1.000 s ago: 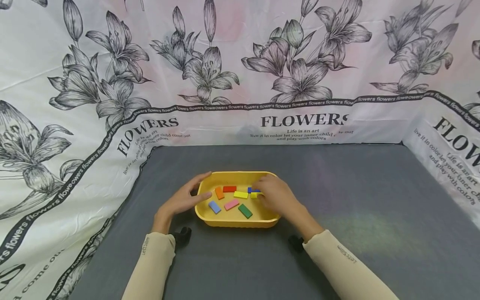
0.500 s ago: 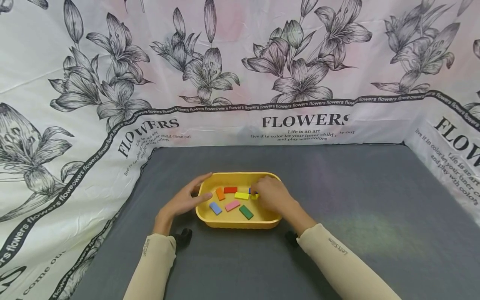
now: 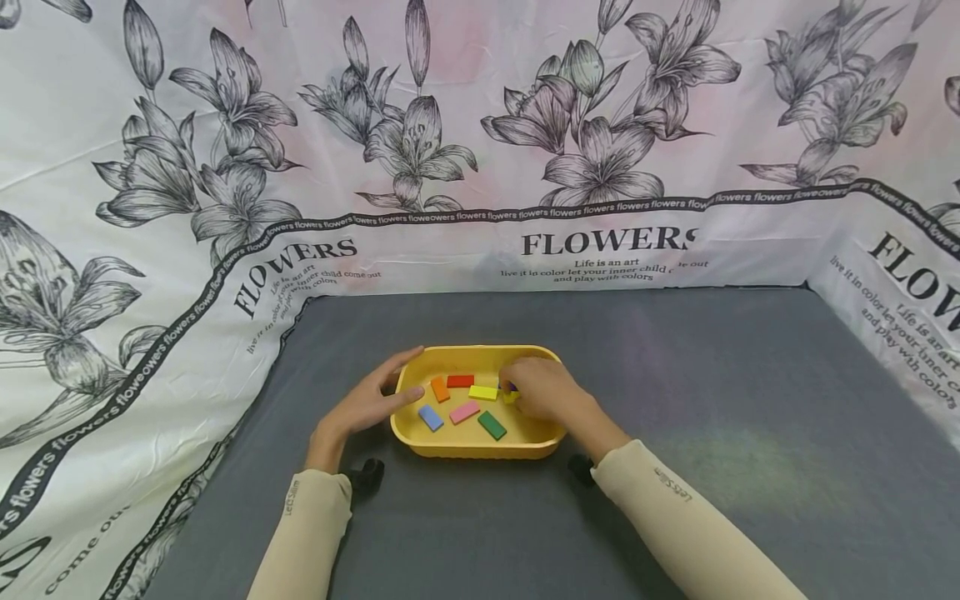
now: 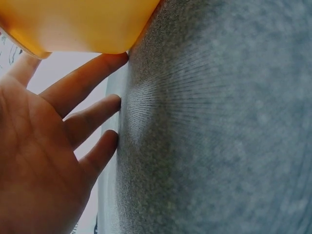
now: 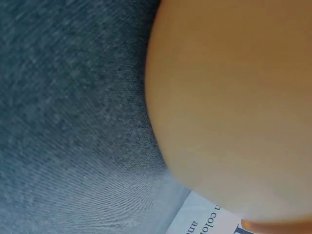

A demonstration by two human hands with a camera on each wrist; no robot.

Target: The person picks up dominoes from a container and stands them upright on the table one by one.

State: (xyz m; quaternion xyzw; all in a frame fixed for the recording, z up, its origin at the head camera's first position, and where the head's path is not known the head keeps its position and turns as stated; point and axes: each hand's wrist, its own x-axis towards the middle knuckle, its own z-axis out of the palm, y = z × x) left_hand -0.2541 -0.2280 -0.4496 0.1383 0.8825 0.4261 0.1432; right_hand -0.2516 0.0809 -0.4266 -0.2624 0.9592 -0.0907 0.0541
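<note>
A yellow plastic tray [image 3: 480, 451] holds small rectangular blocks: red [image 3: 461, 381], orange [image 3: 439, 389], light blue [image 3: 431, 417], pink [image 3: 465, 412], green [image 3: 492, 425] and yellow [image 3: 483, 392]. At its left end rests my left hand [image 3: 369, 398], thumb over the rim and the other fingers outside. In the left wrist view those fingers are spread, their tips down by the cloth. My right hand [image 3: 543, 387] reaches over the right side with curled fingers, pinching a second yellow block [image 3: 511, 397]. A dark blue block beside it is mostly hidden by the fingers.
Grey cloth [image 3: 480, 533] covers the table under the tray. White fabric printed with flowers [image 3: 600, 167] hangs behind and along both sides. Black wrist devices [image 3: 366, 477] sit below the wrists. A smooth tan-orange surface [image 5: 234, 107] fills much of the right wrist view.
My right hand has shifted slightly left and lower in the tray, hiding more of the dark blue and second yellow blocks. The right forearm has moved slightly left; the left hand stays at the rim.
</note>
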